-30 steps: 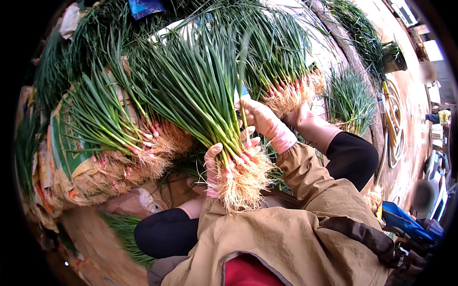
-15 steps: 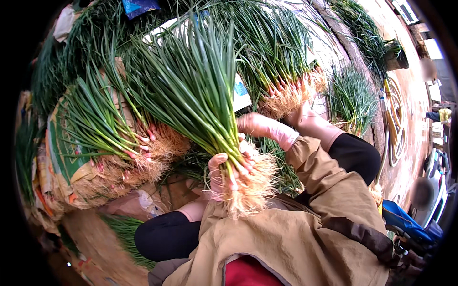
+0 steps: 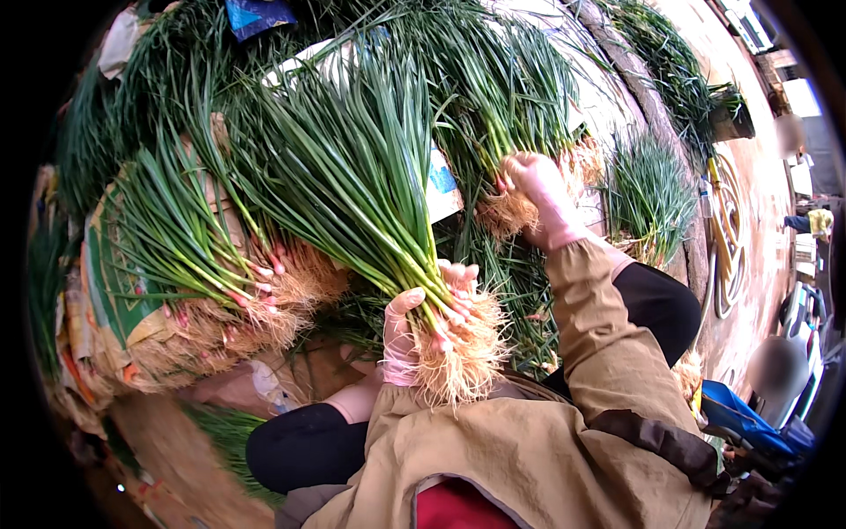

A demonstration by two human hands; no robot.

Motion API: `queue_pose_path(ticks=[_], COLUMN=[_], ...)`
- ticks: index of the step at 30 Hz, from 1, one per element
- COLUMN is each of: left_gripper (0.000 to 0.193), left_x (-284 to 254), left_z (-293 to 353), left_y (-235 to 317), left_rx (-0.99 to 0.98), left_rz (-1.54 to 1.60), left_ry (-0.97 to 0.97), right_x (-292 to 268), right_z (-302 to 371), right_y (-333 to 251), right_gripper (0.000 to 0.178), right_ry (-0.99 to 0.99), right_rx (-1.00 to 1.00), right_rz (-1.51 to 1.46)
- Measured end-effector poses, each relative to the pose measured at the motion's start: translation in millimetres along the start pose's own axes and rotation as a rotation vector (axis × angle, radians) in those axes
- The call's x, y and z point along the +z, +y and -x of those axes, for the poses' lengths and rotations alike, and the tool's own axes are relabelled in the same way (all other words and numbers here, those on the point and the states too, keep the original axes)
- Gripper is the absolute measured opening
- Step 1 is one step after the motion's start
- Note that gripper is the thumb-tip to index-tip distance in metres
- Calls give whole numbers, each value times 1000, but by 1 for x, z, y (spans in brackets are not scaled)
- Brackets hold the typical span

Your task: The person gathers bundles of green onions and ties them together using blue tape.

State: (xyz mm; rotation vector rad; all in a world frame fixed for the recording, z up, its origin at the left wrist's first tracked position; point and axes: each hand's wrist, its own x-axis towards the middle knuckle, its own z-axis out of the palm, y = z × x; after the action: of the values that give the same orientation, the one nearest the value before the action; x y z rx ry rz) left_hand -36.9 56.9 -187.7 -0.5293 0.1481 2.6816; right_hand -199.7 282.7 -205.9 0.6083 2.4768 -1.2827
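Observation:
My left hand is wrapped round a thick bunch of scallions just above their pinkish bulbs. The bunch leans up and to the left, its pale tangled roots hanging over my lap. My right hand reaches forward to a second heap of scallions, fingers closed at the lower stems beside the bulbs; part of its grip is hidden. Both hands wear thin pinkish gloves.
More scallions lie on a sack at left, roots toward me. Loose green leaves cover the ground between my knees. A small bundle stands at right, near a coiled yellow hose. A blue packet lies at the far side.
My right hand has moved from beside the held bunch forward and right to the second heap, closing on stems there. My left hand keeps the bunch nearly in place.

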Motion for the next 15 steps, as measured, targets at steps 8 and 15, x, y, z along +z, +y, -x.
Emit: queue_pose_path(ticks=[8,15], left_gripper=[43,41], left_x=[-23,-22], left_z=[-10,2], left_y=[13,22], left_rx=[-258,-195], left_rz=[-357,-305], left_ry=[73,46], right_x=[67,57], right_z=[107,122], right_y=[20,-16], right_gripper=[19,29], right_ry=[-438,-398], right_rx=[75,-194], right_rz=[-542,-38])
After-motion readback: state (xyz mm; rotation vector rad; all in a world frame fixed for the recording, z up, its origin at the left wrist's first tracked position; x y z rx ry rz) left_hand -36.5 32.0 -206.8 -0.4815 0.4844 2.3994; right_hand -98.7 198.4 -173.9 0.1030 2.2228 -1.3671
